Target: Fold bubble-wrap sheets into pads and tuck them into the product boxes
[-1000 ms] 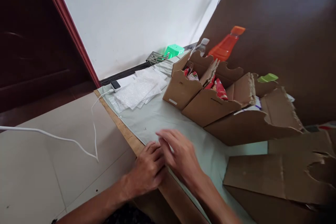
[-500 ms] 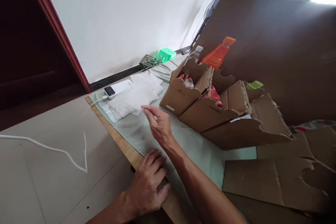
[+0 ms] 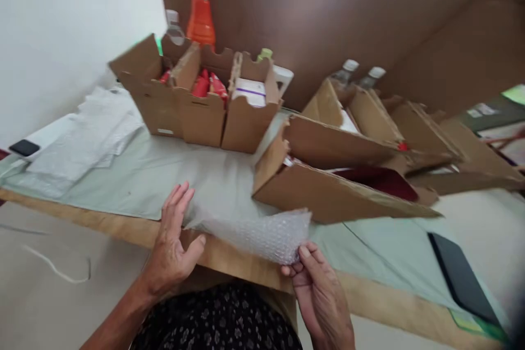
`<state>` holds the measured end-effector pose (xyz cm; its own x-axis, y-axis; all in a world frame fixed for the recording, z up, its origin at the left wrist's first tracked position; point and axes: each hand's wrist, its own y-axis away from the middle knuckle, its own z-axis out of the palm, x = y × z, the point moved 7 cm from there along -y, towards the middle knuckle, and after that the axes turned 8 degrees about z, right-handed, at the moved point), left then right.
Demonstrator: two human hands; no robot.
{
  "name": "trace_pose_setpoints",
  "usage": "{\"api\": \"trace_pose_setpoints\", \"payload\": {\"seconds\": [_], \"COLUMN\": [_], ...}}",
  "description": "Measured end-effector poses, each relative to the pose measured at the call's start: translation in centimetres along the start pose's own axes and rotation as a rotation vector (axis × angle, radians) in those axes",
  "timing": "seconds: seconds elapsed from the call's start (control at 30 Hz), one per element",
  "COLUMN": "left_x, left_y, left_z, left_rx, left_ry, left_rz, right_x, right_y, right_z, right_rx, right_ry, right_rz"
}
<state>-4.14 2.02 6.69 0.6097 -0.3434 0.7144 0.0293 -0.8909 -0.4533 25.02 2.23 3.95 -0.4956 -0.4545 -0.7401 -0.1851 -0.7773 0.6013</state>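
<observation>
A clear bubble wrap bag (image 3: 266, 234) stretches across the table's front edge between my hands. Its right corner is pinched between the thumb and fingers of my right hand (image 3: 320, 290). My left hand (image 3: 174, 243) is beside the bag's left end, fingers stretched out and thumb apart, holding nothing. On the left of the table lies a pile of more bubble wrap bags (image 3: 88, 134), partly over a white power bank (image 3: 45, 139) with a dark display.
Behind my hands stand cardboard bins (image 3: 203, 120) with red packets and a white box. A long cardboard bin (image 3: 328, 191) lies at centre right. An orange bottle (image 3: 200, 16) rises at the back. A black phone (image 3: 463, 276) is at the right.
The view has swung to the right. My right hand has come from near the bag pile to the table's front edge with a bubble wrap bag. My left hand has opened off the edge.
</observation>
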Motion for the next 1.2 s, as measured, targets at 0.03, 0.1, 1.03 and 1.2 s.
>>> {"api": "trace_pose_setpoints", "payload": {"seconds": [0.03,0.1,1.03,1.2], "left_x": [0.5,1.0,3.5,3.5], "left_y": [-0.7,-1.7,-1.1,-5.2], "left_z": [0.9,3.0,7.3,3.8], "left_rx": [-0.066,-0.201,-0.330,-0.324], "left_ry": [-0.008,0.016,-0.308,-0.340], "left_rz": [0.035,0.039,0.081,0.167], "right_x": [-0.4,-1.0,-5.2,-1.0], "right_y": [-0.1,-0.2,-1.0,2.0], "right_z": [-1.3,-3.3,-5.3,-4.5], "right_rx": [0.004,-0.001,0.277,0.011], "right_ry": [0.006,0.029,1.487,1.053], "right_rz": [-0.033,-0.089,-1.131,-0.891]}}
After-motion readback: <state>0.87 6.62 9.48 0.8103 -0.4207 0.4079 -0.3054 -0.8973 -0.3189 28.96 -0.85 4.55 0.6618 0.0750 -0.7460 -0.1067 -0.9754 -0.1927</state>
